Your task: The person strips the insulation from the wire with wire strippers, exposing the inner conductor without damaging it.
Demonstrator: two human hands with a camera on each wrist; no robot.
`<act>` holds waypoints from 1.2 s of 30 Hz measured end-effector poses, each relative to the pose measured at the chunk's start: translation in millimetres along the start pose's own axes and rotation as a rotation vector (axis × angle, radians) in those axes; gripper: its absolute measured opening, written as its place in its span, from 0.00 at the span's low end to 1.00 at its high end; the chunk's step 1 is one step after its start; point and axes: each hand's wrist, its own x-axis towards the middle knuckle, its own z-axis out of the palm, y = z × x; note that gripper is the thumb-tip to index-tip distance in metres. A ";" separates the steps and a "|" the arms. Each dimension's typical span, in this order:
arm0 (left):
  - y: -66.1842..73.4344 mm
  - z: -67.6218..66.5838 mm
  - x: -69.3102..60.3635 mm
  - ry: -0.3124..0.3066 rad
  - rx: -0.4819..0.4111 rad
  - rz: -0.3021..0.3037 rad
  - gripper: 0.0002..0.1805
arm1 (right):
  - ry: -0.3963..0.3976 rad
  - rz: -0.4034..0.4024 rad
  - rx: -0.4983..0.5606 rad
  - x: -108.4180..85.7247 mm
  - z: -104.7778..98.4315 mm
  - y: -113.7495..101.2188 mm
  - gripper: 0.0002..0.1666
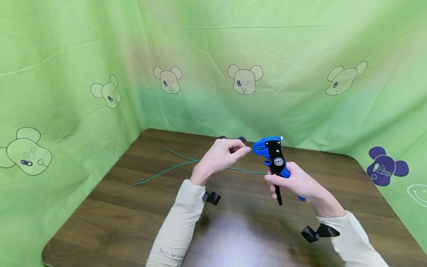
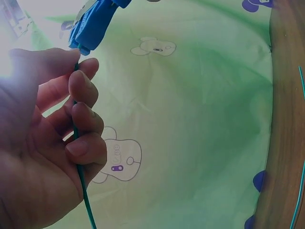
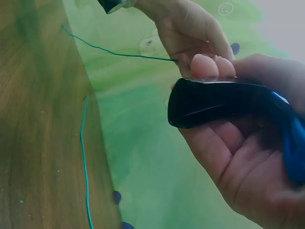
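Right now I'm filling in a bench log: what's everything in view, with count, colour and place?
Wire stripper: 1, blue and black, in the right hand
Gripped wire: 1, green, through the left hand to the stripper's nose
Other wire: 1, green, on the table
Table: 1, brown, under the hands
Cloth: count unclear, green, behind and beside the table
Outlined bear prints, head view: 5, grey lines, on the cloth
Purple bear prints, head view: 2, purple, right and far edge, one mostly hidden
Smiley print: 1, white, right edge
Wrist devices: 2, black, one per wrist
Sleeves: 2, off-white, on both forearms
Hands: 2, bare, above the table
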 end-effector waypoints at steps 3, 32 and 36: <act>-0.8 -0.7 0.4 -0.006 0.008 -0.001 0.13 | 0.022 -0.021 -0.018 0.7 3.1 1.6 0.05; -1.0 2.1 0.6 0.014 0.046 0.010 0.13 | 0.191 0.092 0.044 2.2 13.9 -3.0 0.10; -1.3 1.1 0.7 0.013 0.029 0.002 0.12 | 0.179 0.081 0.055 0.9 13.3 -6.1 0.09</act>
